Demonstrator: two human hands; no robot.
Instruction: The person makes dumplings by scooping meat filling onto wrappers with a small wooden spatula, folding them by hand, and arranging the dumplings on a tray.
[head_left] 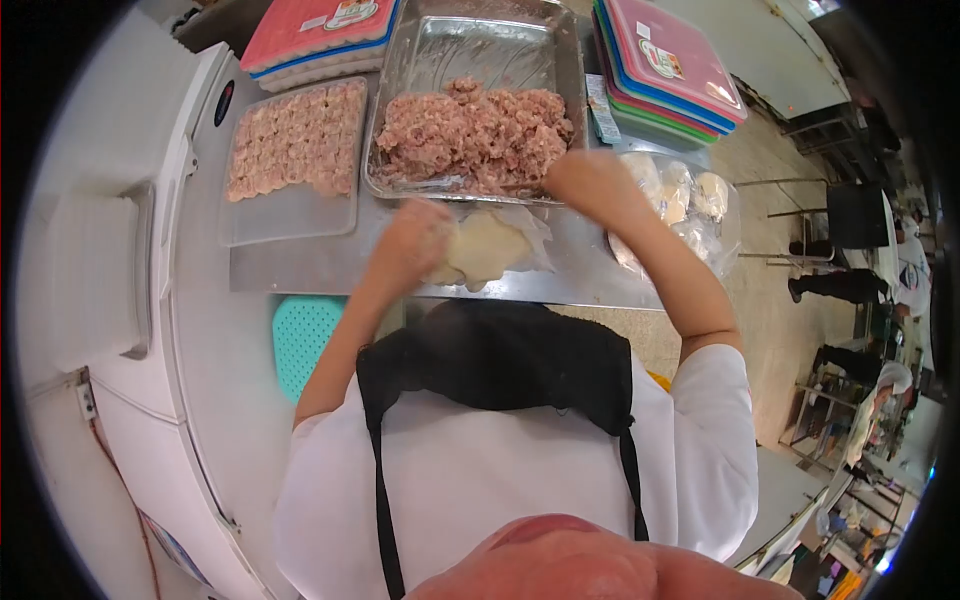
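**Black apron nearest, pale dough just beyond it, and a hand to either side**

Between me and the meat, the pale dough (pixel 488 245) lies flat on the near edge of the worktop (pixel 300 270), partly on clear plastic, which probably guards against sticking. My left hand (pixel 415 235) is at its left edge, curled in; blur and angle hide whether those fingers pinch anything. My right hand (pixel 590 180) is over the near right corner of the metal tray (pixel 480 50), beside the ground meat (pixel 470 135). It is blurred too, so I cannot tell whether its fingers are spread, pressed together or gripping meat.

That tray stands straight ahead, with the meat heaped toward its near side, I judge so that neither arm need stretch. To its left, a clear tray (pixel 290 228) carries small meaty pieces (pixel 300 130) packed in tight rows from the far side, an order that seems meant to save room. To its right, pale rounds (pixel 675 190) sit bagged in clear plastic, likely against drying.

Coloured lidded trays are stacked far left (pixel 320 35) and far right (pixel 670 60), out of my elbows' way. Below my black apron (pixel 490 360) is white shirt (pixel 520 470). Well off to the right, other people (pixel 910 280) stand.
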